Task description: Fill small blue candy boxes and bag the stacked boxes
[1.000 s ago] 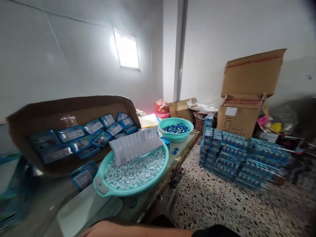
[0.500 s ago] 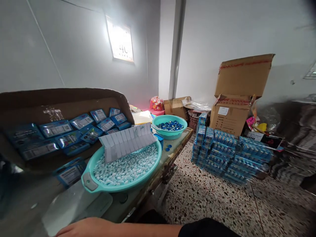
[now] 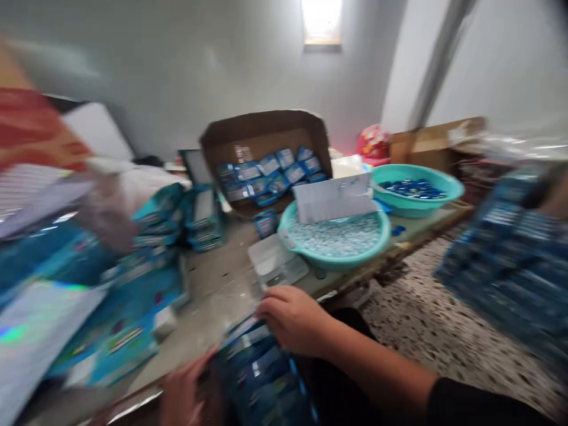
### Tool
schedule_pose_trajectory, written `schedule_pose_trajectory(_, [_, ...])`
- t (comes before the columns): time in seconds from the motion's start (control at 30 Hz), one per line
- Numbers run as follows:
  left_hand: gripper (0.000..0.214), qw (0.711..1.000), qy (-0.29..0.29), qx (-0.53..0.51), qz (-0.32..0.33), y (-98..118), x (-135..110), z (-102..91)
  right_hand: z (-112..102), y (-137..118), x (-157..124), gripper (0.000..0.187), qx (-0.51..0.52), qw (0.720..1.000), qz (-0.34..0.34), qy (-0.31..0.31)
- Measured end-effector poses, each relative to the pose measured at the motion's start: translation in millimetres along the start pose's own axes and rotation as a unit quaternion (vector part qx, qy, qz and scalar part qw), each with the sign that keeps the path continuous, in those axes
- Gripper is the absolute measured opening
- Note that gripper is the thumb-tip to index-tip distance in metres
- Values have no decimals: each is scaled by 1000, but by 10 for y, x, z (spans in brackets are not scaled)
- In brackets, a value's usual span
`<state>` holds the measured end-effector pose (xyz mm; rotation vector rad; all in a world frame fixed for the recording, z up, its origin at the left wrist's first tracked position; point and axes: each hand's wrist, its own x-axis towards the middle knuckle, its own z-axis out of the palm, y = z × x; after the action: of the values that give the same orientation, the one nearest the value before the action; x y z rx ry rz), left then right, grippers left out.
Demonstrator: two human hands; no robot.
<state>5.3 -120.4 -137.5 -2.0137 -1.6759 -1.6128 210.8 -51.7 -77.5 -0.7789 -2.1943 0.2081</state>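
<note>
A glossy blue wrapped pack (image 3: pixel 266 378), blurred, stands in front of me at the table's near edge. My right hand (image 3: pixel 293 319) is closed over its top edge, fingers curled. At the pack's left side is my left hand (image 3: pixel 189 387), smeared by motion; its grip cannot be made out. Just beyond my right hand lies a clear plastic tray (image 3: pixel 275 260). A turquoise basin (image 3: pixel 335 261) behind it holds many pale glass beads, and a folded white card strip (image 3: pixel 335 198) rests across them.
A second turquoise basin (image 3: pixel 412 207) holds dark blue beads. An open cardboard box (image 3: pixel 264 127) contains several blue packets. Blue printed packaging (image 3: pixel 124 331) covers the table's left. Blue packs are stacked (image 3: pixel 510 278) on the speckled floor (image 3: pixel 426 307) to the right.
The view has swung left, bringing the table's left side into sight. My right hand, earlier at the bottom edge, now grips the blue pack. My left hand has come into view.
</note>
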Motion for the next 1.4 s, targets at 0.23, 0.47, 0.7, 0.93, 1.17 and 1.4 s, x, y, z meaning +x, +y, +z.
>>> schedule_pose_trajectory(0.23, [15, 997, 8, 40, 64, 7, 32, -117, 1, -89, -52, 18, 112, 989, -36, 91])
schedule_pose_trajectory(0.47, [24, 992, -116, 1, 54, -55, 151, -214, -120, -134, 39, 19, 131, 989, 63, -23])
schedule_pose_trajectory(0.7, [19, 998, 1, 31, 47, 33, 81, -94, -172, -165, 213, 24, 103, 993, 7, -61])
schedule_pose_trajectory(0.93, [17, 994, 74, 22, 74, 127, -29, -46, -119, -89, -23, 20, 111, 992, -53, 12])
schedule_pose_trajectory(1.17, [19, 997, 69, 1, 38, 234, 99, -111, -121, -101, -11, 16, 114, 993, -35, 10])
schedule_pose_trajectory(1.4, [17, 998, 9, -55, 13, 220, 171, -188, -161, -213, 173, 21, 42, 997, 19, -67])
